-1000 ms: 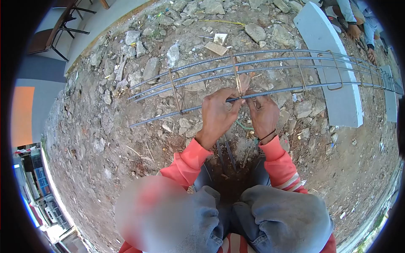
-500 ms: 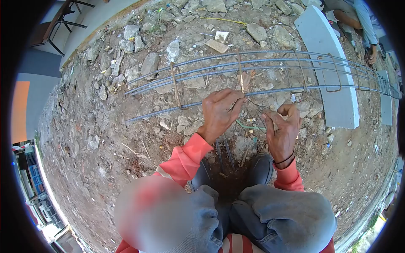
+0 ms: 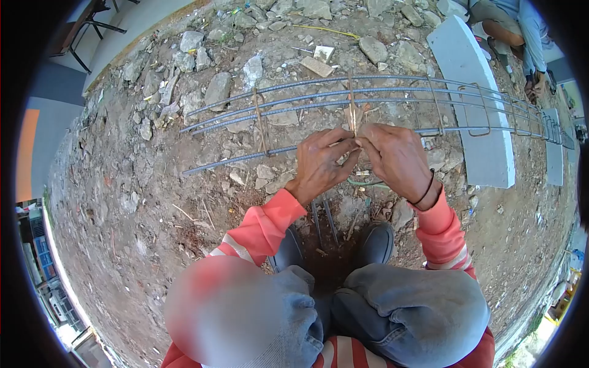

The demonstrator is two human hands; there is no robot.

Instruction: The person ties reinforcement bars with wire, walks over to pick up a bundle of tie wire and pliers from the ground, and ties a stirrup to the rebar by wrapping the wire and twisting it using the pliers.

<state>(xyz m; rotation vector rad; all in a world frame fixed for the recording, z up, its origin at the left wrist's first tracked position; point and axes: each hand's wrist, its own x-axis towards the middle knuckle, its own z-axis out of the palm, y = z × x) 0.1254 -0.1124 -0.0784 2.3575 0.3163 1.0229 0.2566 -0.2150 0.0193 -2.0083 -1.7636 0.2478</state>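
Note:
A long reinforcing-bar cage (image 3: pixel 307 95) of ribbed steel bars with wire stirrups runs across in front of me. At its near bar, just below a rusty stirrup (image 3: pixel 352 98), both my hands come together. My left hand (image 3: pixel 320 161) is closed in a pinch from the left side of that joint. From the right, my right hand (image 3: pixel 397 158) pinches at the same spot, its fingertips almost touching the left ones. Thin tie wire is between the fingertips, mostly hidden by them. A green strand (image 3: pixel 367 183) shows beneath my right hand.
A grey board (image 3: pixel 475 98) lies under the cage's right part, and a smaller one (image 3: pixel 554 147) farther right. Rubble stones (image 3: pixel 218 91) cover the far ground. A co-worker's hands (image 3: pixel 535 86) are at upper right. Two bars (image 3: pixel 330 222) lie between my boots (image 3: pixel 375 242).
My right hand has moved up and left to the joint, turning over so its back faces up. The wire strands that stretched between the hands are now covered. My left hand has barely moved.

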